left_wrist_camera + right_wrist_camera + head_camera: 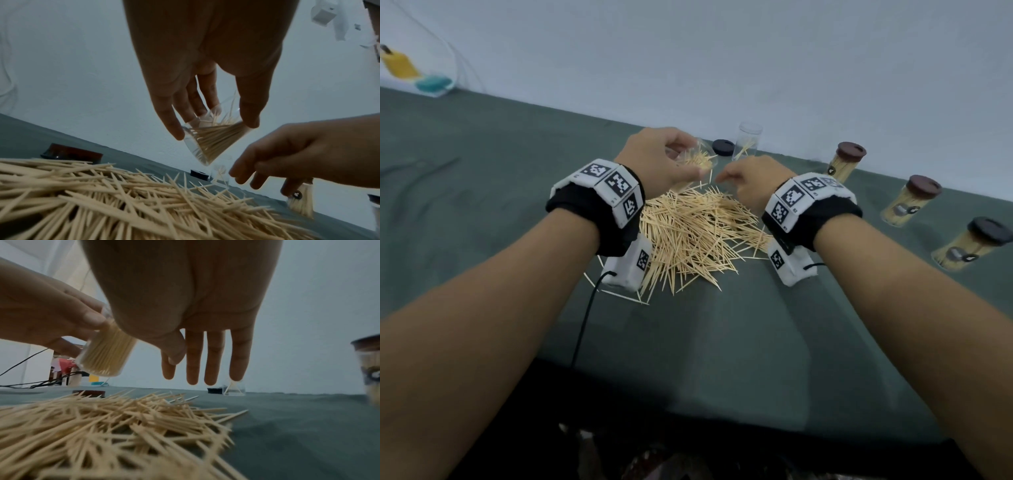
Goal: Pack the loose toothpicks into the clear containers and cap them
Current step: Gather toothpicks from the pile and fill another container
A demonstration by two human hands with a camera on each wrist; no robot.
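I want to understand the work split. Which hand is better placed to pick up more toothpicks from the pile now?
The right hand: it hangs free and open over the toothpick pile. The left hand is busy gripping the tilted clear container.

You won't find any readable text here: the white wrist bands (607,192) carry only black-and-white square marker patterns, and the capped clear toothpick jars' (909,202) dark labels are too blurred.
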